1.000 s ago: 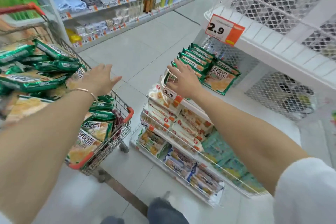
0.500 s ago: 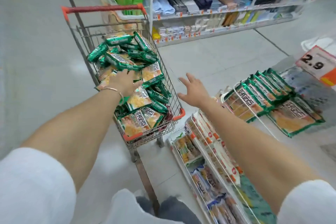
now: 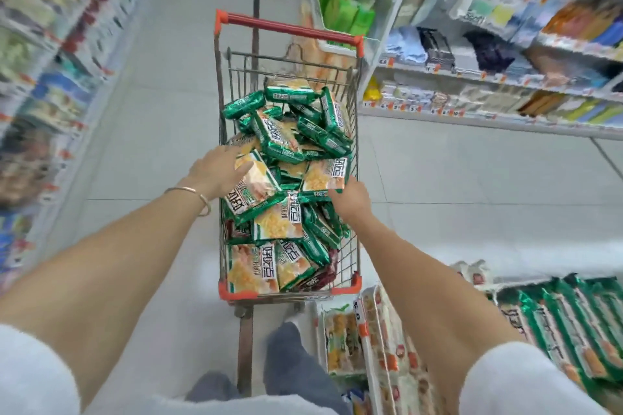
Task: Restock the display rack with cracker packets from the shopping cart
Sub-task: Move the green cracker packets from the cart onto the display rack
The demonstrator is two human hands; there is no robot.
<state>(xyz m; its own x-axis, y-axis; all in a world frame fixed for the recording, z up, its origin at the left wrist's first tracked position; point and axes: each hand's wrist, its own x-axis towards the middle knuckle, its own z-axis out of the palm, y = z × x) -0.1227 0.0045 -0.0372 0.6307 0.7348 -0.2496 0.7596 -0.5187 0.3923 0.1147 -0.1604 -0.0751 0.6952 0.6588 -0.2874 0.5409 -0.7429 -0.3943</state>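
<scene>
A wire shopping cart (image 3: 290,291) with a red handle stands straight ahead, heaped with several green cracker packets (image 3: 293,138). My left hand (image 3: 215,172) lies on a packet (image 3: 256,189) at the heap's left side, fingers curled over its edge. My right hand (image 3: 350,199) pinches the lower edge of another packet (image 3: 325,177) at the heap's right side. The white display rack (image 3: 488,288) is at the lower right, with a row of the same green packets (image 3: 566,327) standing on it.
Store shelves with goods run along the left (image 3: 50,77) and the right (image 3: 505,71) of the aisle. Lower rack tiers (image 3: 371,340) hold other snack packets beside my right arm. My grey shoe (image 3: 290,357) is on the pale tiled floor below the cart.
My view has swung from the rack to the cart. My right hand has moved from the rack across to the cart and taken a packet's edge; my left hand has stayed on the heap.
</scene>
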